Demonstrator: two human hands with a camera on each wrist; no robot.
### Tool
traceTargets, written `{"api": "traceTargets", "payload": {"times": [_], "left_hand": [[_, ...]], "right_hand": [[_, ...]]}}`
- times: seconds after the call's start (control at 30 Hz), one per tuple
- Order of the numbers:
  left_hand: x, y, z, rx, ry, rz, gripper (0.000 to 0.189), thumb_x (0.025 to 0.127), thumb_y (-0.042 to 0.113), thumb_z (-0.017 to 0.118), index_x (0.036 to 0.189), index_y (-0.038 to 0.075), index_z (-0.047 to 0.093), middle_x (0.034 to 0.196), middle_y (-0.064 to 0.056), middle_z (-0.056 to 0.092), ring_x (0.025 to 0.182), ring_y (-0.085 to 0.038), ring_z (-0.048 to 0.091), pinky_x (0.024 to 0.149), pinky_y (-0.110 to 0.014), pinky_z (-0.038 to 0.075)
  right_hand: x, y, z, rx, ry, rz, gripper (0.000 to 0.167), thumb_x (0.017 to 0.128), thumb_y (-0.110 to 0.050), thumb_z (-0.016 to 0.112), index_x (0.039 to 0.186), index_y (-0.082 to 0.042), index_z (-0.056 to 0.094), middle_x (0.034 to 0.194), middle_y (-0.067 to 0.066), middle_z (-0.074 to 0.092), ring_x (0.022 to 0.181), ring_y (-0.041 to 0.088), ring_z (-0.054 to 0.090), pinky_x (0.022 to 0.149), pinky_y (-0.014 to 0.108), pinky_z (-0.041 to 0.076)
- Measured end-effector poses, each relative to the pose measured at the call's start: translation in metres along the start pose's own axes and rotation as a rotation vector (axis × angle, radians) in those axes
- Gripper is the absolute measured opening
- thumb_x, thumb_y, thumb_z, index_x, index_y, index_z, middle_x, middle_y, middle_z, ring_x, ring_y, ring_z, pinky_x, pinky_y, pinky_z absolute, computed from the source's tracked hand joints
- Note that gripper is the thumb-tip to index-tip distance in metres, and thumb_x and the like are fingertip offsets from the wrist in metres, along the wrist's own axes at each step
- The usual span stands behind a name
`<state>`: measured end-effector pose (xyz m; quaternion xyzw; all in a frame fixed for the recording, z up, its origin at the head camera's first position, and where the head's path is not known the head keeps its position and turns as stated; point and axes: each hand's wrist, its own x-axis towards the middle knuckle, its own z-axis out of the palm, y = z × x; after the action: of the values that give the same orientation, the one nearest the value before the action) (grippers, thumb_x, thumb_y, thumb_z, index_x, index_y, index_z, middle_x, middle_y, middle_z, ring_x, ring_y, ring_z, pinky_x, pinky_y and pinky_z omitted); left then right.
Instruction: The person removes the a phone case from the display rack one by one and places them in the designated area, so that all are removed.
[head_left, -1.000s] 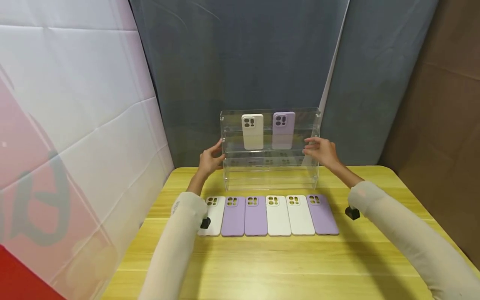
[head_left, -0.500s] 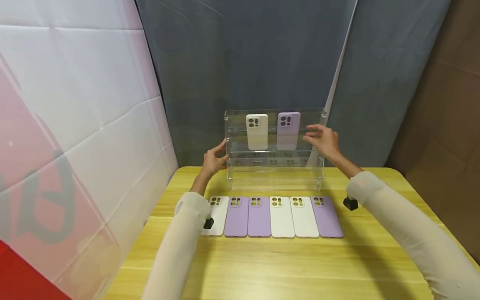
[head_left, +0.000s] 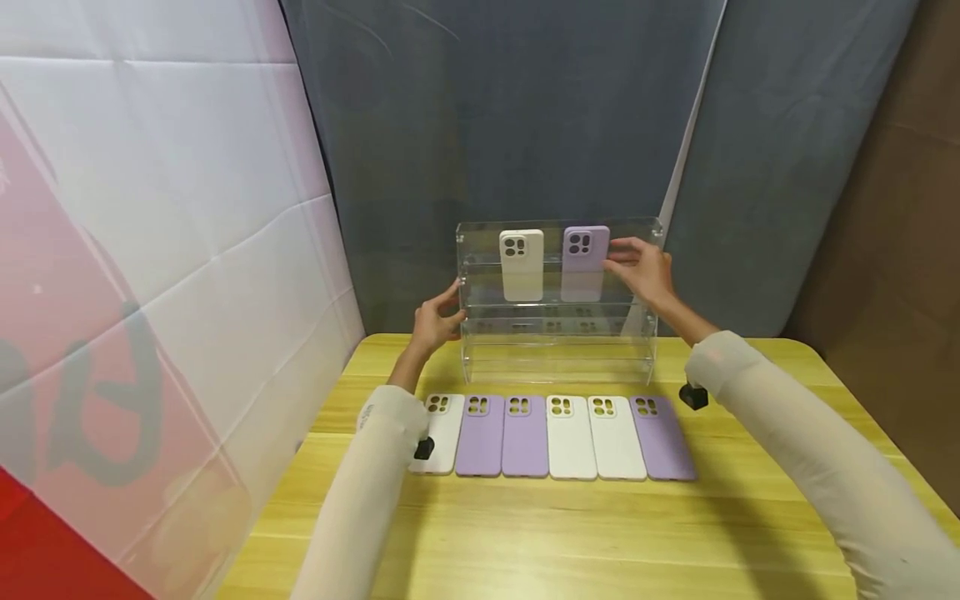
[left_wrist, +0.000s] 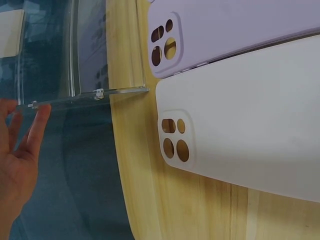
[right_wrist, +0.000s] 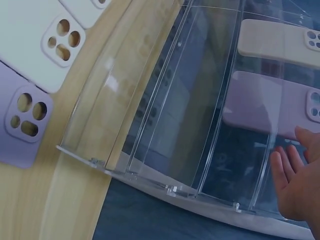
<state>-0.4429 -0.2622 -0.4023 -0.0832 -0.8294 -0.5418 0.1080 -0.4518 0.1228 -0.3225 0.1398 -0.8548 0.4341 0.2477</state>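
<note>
A clear acrylic display rack [head_left: 555, 367] stands on the table. On its upper tier lean a cream phone case [head_left: 522, 283] and, to its right, a purple phone case [head_left: 583, 279]. My left hand [head_left: 432, 325] touches the rack's left side panel with extended fingers, as the left wrist view also shows. My right hand [head_left: 647, 268] is at the purple case's right edge; in the right wrist view its thumb [right_wrist: 301, 134] lies against or very close to that edge. The other right fingers [right_wrist: 282, 162] are extended and hold nothing.
In front of the rack, several white and purple phone cases lie in a row on the wooden table [head_left: 525, 533], including a white case [head_left: 572, 446] and a purple case [head_left: 666, 442]. A grey curtain [head_left: 525, 108] hangs behind. White fabric [head_left: 187, 167] walls the left side.
My right hand has moved left and up from the rack's right side to the upper purple case. The left hand stays at the rack's left side. The head view has shifted slightly.
</note>
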Motion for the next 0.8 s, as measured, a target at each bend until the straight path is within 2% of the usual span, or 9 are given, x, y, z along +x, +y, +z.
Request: {"api": "traceTargets", "payload": {"times": [0.03,0.1,0.17,0.23,0.3,0.37,0.4,0.53,0.8], "left_hand": [[0.0,0.0,0.0,0.0,-0.005,-0.002,0.069,0.1,0.005,0.07,0.157,0.035,0.045,0.152,-0.018,0.054,0.114,-0.036,0.07,0.071,-0.033,0.066],[0.0,0.0,0.001,-0.001,-0.009,-0.004,0.069,0.1,0.004,0.07,0.157,0.035,0.045,0.152,-0.018,0.054,0.114,-0.036,0.07,0.071,-0.034,0.067],[-0.001,0.002,0.002,-0.001,-0.007,-0.005,0.07,0.099,0.003,0.07,0.157,0.035,0.046,0.152,-0.018,0.054,0.115,-0.036,0.07,0.071,-0.035,0.067],[-0.001,0.003,0.003,0.003,-0.005,-0.006,0.07,0.099,0.003,0.069,0.157,0.035,0.046,0.151,-0.018,0.055,0.116,-0.036,0.07,0.071,-0.035,0.067],[-0.001,0.004,0.004,0.003,-0.002,-0.008,0.069,0.099,0.003,0.07,0.156,0.035,0.046,0.151,-0.017,0.055,0.116,-0.035,0.07,0.071,-0.034,0.067],[-0.001,0.005,0.006,0.004,-0.003,-0.009,0.069,0.1,0.004,0.07,0.156,0.035,0.046,0.151,-0.017,0.055,0.116,-0.035,0.07,0.071,-0.034,0.067],[-0.001,0.005,0.006,0.006,-0.005,-0.008,0.068,0.1,0.005,0.07,0.157,0.035,0.046,0.152,-0.016,0.055,0.116,-0.034,0.07,0.071,-0.033,0.067],[-0.001,0.005,0.008,0.018,-0.017,0.004,0.068,0.101,0.007,0.069,0.158,0.034,0.045,0.152,-0.015,0.055,0.114,-0.035,0.071,0.071,-0.033,0.067],[0.002,0.006,0.015,0.024,-0.024,0.018,0.067,0.101,0.007,0.07,0.158,0.033,0.045,0.152,-0.015,0.055,0.111,-0.035,0.072,0.071,-0.033,0.067]], "right_hand": [[0.001,0.001,0.001,0.0,-0.002,0.004,0.041,0.094,-0.009,0.079,0.131,0.003,0.067,0.114,0.021,0.074,0.103,0.038,0.074,0.086,0.029,0.059],[0.002,0.002,0.002,0.002,-0.005,0.01,0.041,0.095,-0.008,0.078,0.132,0.004,0.067,0.114,0.022,0.074,0.104,0.039,0.073,0.1,0.041,0.055],[0.003,0.003,0.003,-0.005,-0.007,0.018,0.041,0.095,-0.008,0.077,0.133,0.004,0.066,0.114,0.023,0.073,0.105,0.04,0.073,0.102,0.045,0.053],[0.004,0.004,0.004,-0.01,-0.006,0.028,0.04,0.096,-0.008,0.076,0.132,0.004,0.067,0.112,0.023,0.074,0.103,0.039,0.073,0.097,0.034,0.057],[0.005,0.004,0.004,-0.006,-0.006,0.037,0.038,0.096,-0.008,0.075,0.131,0.004,0.067,0.111,0.024,0.074,0.098,0.038,0.075,0.072,0.023,0.062],[0.006,0.005,0.004,0.016,-0.002,0.046,0.036,0.097,-0.007,0.074,0.13,0.006,0.067,0.11,0.026,0.073,0.093,0.035,0.077,0.059,0.011,0.056],[0.006,0.006,0.004,0.028,-0.002,0.048,0.035,0.097,-0.006,0.074,0.129,0.007,0.067,0.11,0.027,0.073,0.091,0.035,0.077,0.057,0.006,0.053],[0.005,0.007,0.003,0.077,-0.003,0.072,0.035,0.097,-0.004,0.073,0.129,0.008,0.067,0.113,0.029,0.072,0.093,0.038,0.076,0.058,0.002,0.05],[0.003,0.008,-0.007,0.096,0.003,0.102,0.033,0.098,-0.003,0.072,0.13,0.006,0.067,0.114,0.03,0.071,0.101,0.046,0.072,0.063,0.009,0.058]]}}
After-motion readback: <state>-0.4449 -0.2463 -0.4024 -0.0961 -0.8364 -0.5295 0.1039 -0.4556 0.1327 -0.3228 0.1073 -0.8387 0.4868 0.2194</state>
